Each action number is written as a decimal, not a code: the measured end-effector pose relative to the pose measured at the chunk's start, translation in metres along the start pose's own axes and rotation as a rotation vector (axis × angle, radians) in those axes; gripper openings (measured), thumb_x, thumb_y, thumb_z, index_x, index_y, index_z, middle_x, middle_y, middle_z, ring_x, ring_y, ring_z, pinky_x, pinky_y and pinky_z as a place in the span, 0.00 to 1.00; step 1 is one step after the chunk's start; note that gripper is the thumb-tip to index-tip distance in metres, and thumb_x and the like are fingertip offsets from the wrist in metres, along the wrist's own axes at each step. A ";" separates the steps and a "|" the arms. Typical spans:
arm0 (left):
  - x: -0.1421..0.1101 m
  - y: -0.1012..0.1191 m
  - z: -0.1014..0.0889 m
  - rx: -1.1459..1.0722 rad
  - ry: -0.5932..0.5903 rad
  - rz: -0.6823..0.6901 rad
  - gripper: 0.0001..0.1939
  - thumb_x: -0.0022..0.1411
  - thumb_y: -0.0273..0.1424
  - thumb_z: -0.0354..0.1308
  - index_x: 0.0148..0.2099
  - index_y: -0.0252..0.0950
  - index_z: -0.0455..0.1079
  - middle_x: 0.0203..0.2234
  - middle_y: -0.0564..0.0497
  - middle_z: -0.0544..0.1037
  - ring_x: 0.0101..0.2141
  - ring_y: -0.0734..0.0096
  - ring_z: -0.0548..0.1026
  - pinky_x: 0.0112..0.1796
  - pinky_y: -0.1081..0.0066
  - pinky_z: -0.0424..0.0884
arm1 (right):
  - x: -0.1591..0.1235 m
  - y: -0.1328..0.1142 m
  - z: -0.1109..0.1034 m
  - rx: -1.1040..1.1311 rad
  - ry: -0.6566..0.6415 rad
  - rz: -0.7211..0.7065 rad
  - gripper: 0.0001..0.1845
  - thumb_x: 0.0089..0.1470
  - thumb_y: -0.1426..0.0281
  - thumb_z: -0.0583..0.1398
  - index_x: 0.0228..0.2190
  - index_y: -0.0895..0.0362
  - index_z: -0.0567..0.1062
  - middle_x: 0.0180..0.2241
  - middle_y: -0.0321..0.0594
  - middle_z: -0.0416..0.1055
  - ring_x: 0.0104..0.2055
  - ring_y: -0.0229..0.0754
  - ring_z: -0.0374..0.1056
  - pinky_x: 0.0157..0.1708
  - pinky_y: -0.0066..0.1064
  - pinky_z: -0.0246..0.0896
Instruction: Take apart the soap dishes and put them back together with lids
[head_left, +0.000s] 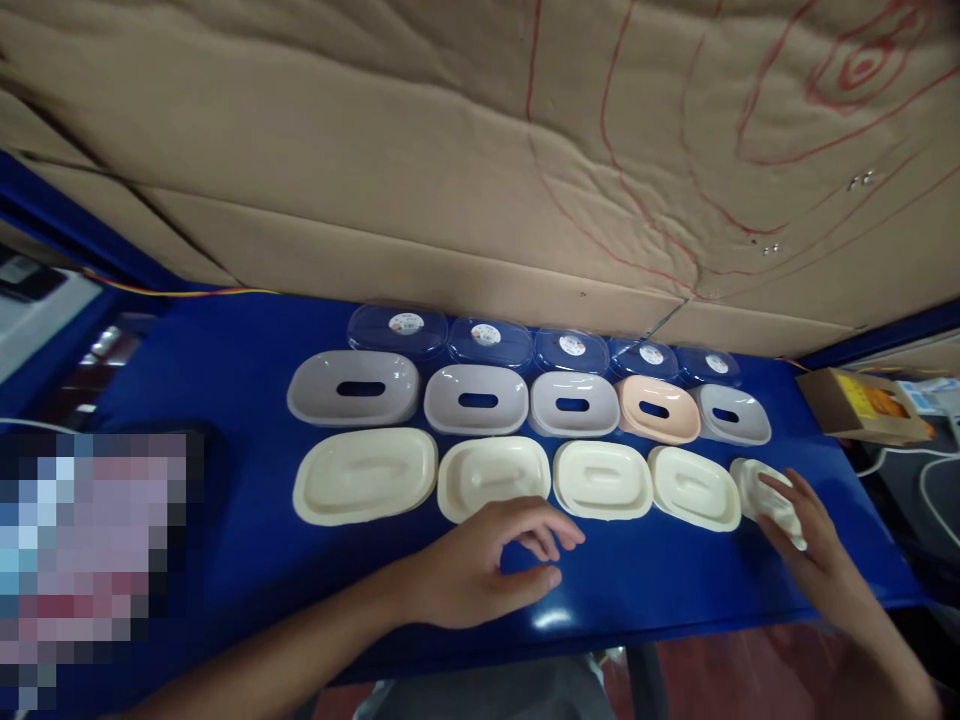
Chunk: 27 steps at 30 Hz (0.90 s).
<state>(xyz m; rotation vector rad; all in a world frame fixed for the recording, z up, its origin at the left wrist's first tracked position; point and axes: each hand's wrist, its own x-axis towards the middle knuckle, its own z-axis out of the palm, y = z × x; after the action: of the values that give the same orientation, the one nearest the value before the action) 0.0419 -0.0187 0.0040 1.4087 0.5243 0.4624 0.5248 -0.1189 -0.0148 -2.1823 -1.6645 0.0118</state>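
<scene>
1. Left hand (487,560), lower centre: holding nothing, fingers loosely curled, thumb apart.
2. Right hand (817,545), lower right, is the nearer to the rightmost cream tray (752,486); thumb and fingers grip the tray, which lies to the palm's left, long axis slanting from upper left to lower right.
3. Four other smooth, rounded cream trays (604,480) across the middle.
4. Behind, glossy slotted trays (477,385), one peach.
5. Clear plastic lids (491,352), labelled.
6. Creased brown cardboard (300,150), upper frame.

right grip (814,535) holds the rightmost cream dish (756,494).
</scene>
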 end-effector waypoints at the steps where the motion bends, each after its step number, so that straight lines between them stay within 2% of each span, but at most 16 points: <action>1: 0.000 0.000 0.000 -0.005 -0.007 -0.008 0.15 0.70 0.30 0.63 0.58 0.40 0.77 0.52 0.45 0.83 0.49 0.62 0.82 0.52 0.61 0.79 | -0.007 -0.005 0.007 0.071 -0.009 0.012 0.28 0.64 0.47 0.58 0.59 0.46 0.77 0.69 0.49 0.70 0.73 0.57 0.64 0.68 0.53 0.65; 3: -0.001 -0.001 0.002 -0.014 -0.030 -0.033 0.16 0.70 0.30 0.63 0.58 0.40 0.77 0.52 0.46 0.83 0.49 0.62 0.82 0.52 0.60 0.79 | -0.017 -0.016 0.022 0.174 0.039 0.052 0.30 0.69 0.50 0.56 0.64 0.49 0.72 0.72 0.52 0.64 0.75 0.59 0.61 0.70 0.59 0.60; 5: -0.002 -0.002 0.004 -0.015 -0.064 -0.050 0.17 0.69 0.30 0.63 0.59 0.40 0.77 0.51 0.46 0.83 0.48 0.63 0.82 0.50 0.61 0.80 | -0.019 -0.026 0.035 0.157 0.113 0.055 0.31 0.70 0.49 0.54 0.64 0.53 0.73 0.70 0.55 0.67 0.73 0.61 0.64 0.69 0.62 0.60; 7: -0.003 -0.003 0.007 -0.004 -0.099 -0.044 0.18 0.68 0.29 0.64 0.59 0.40 0.77 0.50 0.46 0.84 0.46 0.63 0.82 0.49 0.62 0.80 | -0.015 -0.034 0.041 0.102 0.120 -0.007 0.32 0.69 0.47 0.56 0.60 0.55 0.76 0.66 0.57 0.72 0.71 0.62 0.66 0.69 0.63 0.59; 10: -0.003 -0.005 0.011 0.035 -0.117 -0.005 0.16 0.68 0.29 0.63 0.57 0.39 0.78 0.48 0.46 0.85 0.43 0.65 0.82 0.46 0.64 0.79 | -0.005 -0.052 0.040 0.070 0.176 -0.044 0.30 0.69 0.48 0.59 0.58 0.56 0.78 0.62 0.56 0.75 0.67 0.63 0.69 0.66 0.64 0.62; 13: -0.001 -0.006 0.012 0.075 -0.098 0.030 0.16 0.67 0.29 0.62 0.56 0.38 0.79 0.45 0.46 0.85 0.39 0.67 0.81 0.41 0.68 0.78 | 0.000 -0.090 0.035 0.095 0.284 -0.075 0.21 0.71 0.57 0.60 0.55 0.57 0.79 0.54 0.54 0.80 0.59 0.60 0.75 0.60 0.57 0.68; 14: -0.001 -0.005 0.011 0.092 -0.086 0.036 0.16 0.67 0.29 0.62 0.56 0.38 0.79 0.43 0.47 0.84 0.37 0.69 0.80 0.38 0.70 0.76 | 0.002 -0.108 0.034 0.106 0.261 -0.149 0.18 0.71 0.60 0.60 0.53 0.56 0.80 0.51 0.52 0.81 0.55 0.58 0.77 0.58 0.55 0.70; 16: -0.001 -0.005 0.009 0.153 -0.050 0.056 0.14 0.67 0.28 0.62 0.53 0.38 0.79 0.38 0.50 0.84 0.31 0.72 0.77 0.34 0.73 0.73 | 0.005 -0.147 0.036 0.141 0.066 -0.434 0.13 0.70 0.66 0.60 0.52 0.51 0.81 0.47 0.48 0.82 0.51 0.55 0.78 0.53 0.51 0.72; 18: 0.000 -0.004 0.006 0.260 0.010 0.100 0.10 0.68 0.27 0.60 0.49 0.38 0.80 0.33 0.52 0.82 0.28 0.74 0.74 0.32 0.74 0.70 | 0.013 -0.187 0.040 0.163 -0.207 -0.718 0.19 0.70 0.73 0.59 0.57 0.48 0.78 0.51 0.46 0.82 0.53 0.53 0.77 0.55 0.50 0.71; 21: 0.002 -0.006 -0.001 0.415 0.147 0.145 0.08 0.70 0.27 0.58 0.44 0.38 0.79 0.31 0.52 0.82 0.29 0.72 0.75 0.35 0.72 0.69 | 0.030 -0.236 0.048 0.095 -0.417 -0.941 0.29 0.68 0.80 0.56 0.65 0.48 0.72 0.55 0.46 0.80 0.56 0.51 0.74 0.56 0.46 0.70; 24: 0.006 -0.010 -0.008 0.443 0.251 0.117 0.07 0.70 0.26 0.58 0.44 0.38 0.78 0.31 0.53 0.82 0.29 0.72 0.76 0.34 0.72 0.68 | 0.047 -0.262 0.057 -0.045 -0.477 -1.076 0.28 0.66 0.81 0.57 0.64 0.54 0.73 0.55 0.48 0.79 0.56 0.53 0.73 0.55 0.46 0.70; 27: 0.010 -0.013 -0.011 0.433 0.276 0.097 0.07 0.69 0.25 0.59 0.43 0.38 0.78 0.29 0.54 0.81 0.28 0.72 0.75 0.33 0.73 0.67 | 0.060 -0.271 0.061 -0.144 -0.457 -1.180 0.18 0.67 0.78 0.60 0.55 0.59 0.79 0.51 0.51 0.79 0.51 0.53 0.73 0.52 0.46 0.70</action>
<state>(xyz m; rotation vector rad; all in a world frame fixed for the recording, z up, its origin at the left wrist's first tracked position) 0.0431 -0.0054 -0.0107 1.8020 0.8167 0.6537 0.2768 0.0133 0.0271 -0.9904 -3.0198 0.0674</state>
